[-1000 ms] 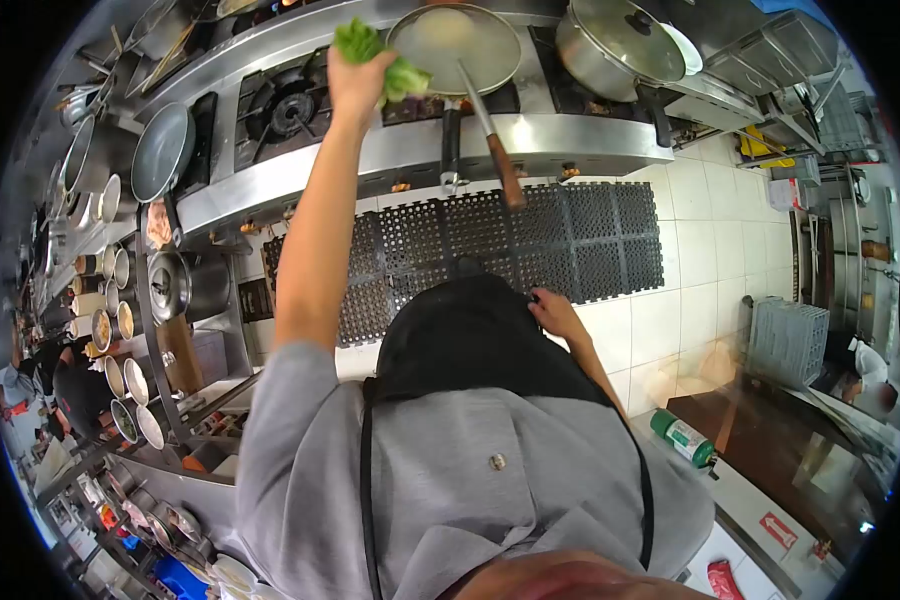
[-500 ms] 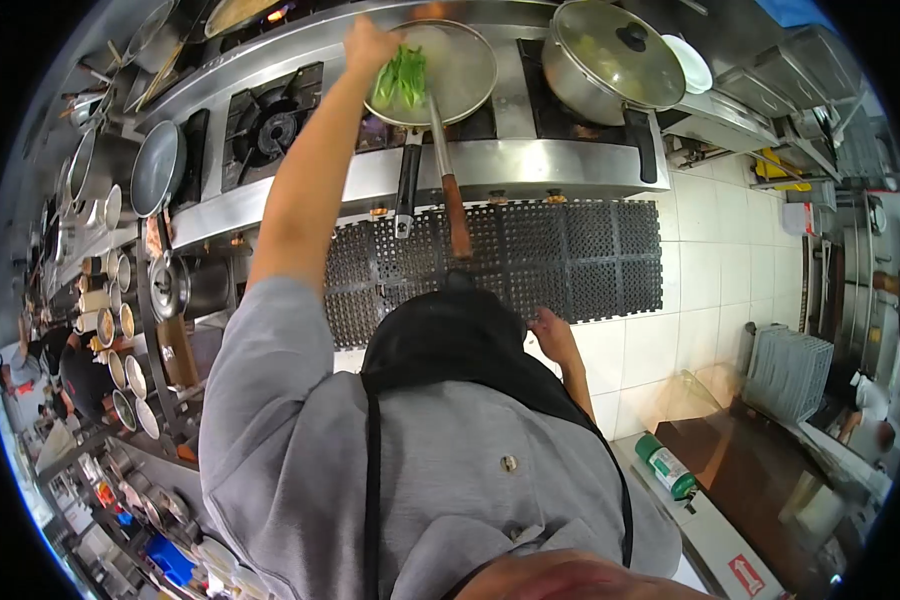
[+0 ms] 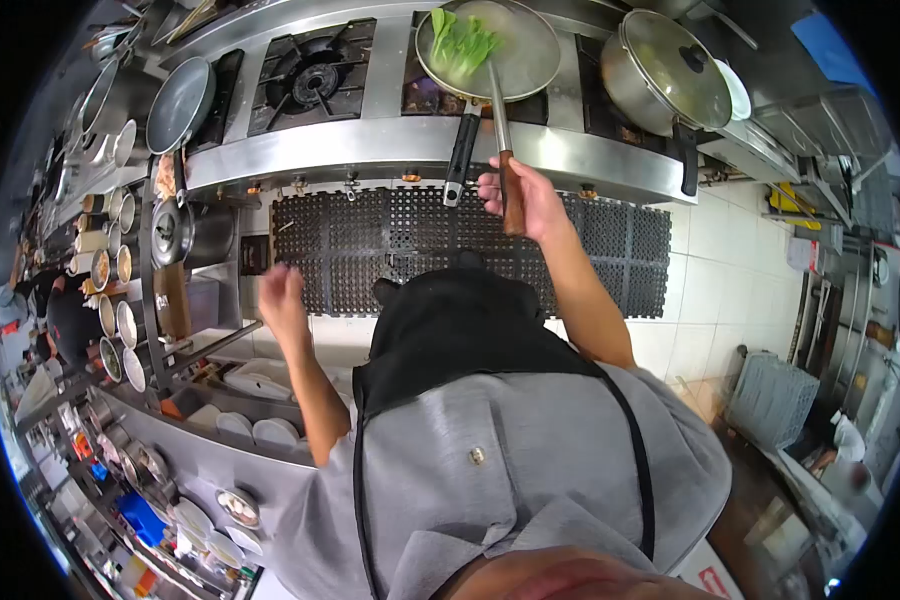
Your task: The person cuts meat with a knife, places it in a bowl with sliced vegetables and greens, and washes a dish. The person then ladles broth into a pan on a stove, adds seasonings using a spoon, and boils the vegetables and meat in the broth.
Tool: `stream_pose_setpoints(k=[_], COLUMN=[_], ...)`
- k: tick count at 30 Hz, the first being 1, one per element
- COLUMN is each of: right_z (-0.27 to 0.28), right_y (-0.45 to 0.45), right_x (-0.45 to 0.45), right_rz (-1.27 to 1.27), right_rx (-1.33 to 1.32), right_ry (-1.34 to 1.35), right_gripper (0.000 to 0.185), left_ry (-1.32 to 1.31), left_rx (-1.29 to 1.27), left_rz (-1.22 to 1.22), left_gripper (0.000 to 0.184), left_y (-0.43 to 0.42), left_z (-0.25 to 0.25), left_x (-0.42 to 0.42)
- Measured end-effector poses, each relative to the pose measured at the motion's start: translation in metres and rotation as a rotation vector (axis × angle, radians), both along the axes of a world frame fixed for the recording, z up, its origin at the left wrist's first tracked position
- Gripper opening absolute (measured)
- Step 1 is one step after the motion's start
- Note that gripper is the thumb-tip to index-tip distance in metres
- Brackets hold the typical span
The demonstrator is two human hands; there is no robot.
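Observation:
A frying pan [image 3: 533, 68] sits on the stove burner, its black handle [image 3: 462, 152] pointing toward me. Leafy greens [image 3: 462, 45] lie at the pan's left side and partly over its rim. A long-shafted cooking utensil [image 3: 511, 196] with a wooden handle rests with its far end in the pan; I cannot make out the shape of that end. My right hand [image 3: 542, 204] has its thumb and fingers around the wooden handle. Off to the left, my left hand [image 3: 284, 297] hangs above the floor mat's edge, slightly blurred, fingers loosely curled and apart, holding nothing visible.
A lidded pot [image 3: 660, 75] stands right of the pan. A bare burner [image 3: 315, 85] lies to the left, then a grey pan [image 3: 182, 105]. A lidded pot [image 3: 170, 230] and several bowls line the left side. A black floor mat [image 3: 610, 255] runs below the stove.
My left hand has drawn back from the greens in the pan, down and to the left. My right hand has risen from my side to the utensil's wooden handle. The camera view has shifted.

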State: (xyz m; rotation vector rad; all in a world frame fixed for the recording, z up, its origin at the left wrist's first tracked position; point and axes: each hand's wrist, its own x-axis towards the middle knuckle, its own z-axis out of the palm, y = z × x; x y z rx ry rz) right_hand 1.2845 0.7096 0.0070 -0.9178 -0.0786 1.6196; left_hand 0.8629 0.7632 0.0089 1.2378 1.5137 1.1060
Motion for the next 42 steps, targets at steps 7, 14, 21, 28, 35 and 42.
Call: stream_pose_setpoints(k=[7, 14, 21, 28, 35, 42], right_z=[0.050, 0.095, 0.113, 0.117, 0.071, 0.054], right_y=[0.007, -0.002, -0.017, -0.032, -0.037, -0.025], right_x=[0.006, -0.010, -0.023, -0.018, 0.006, -0.002], right_rz=[0.016, 0.015, 0.021, 0.080, 0.153, 0.294], right_rx=[0.028, -0.056, -0.224, -0.331, -0.202, -0.250], right_ry=[-0.311, -0.638, -0.951, -1.297, -1.949, -1.488], right_gripper=[0.023, 0.016, 0.017, 0.024, 0.039, 0.033], left_ry=[-0.115, -0.215, -0.207, -0.142, -0.101, 0.380], left_rx=[-0.434, -0.355, -0.375, -0.427, -0.454, -0.042], left_rz=[0.112, 0.077, 0.037, -0.056, -0.065, 0.424], left_gripper=[0.029, 0.028, 0.026, 0.034, 0.038, 0.038], left_y=[-0.054, 0.003, 0.023, 0.014, -0.008, -0.099], left_z=[-0.048, -0.055, -0.064, -0.071, -0.074, 0.002], left_x=[-0.081, -0.117, -0.134, -0.114, -0.085, -0.163])
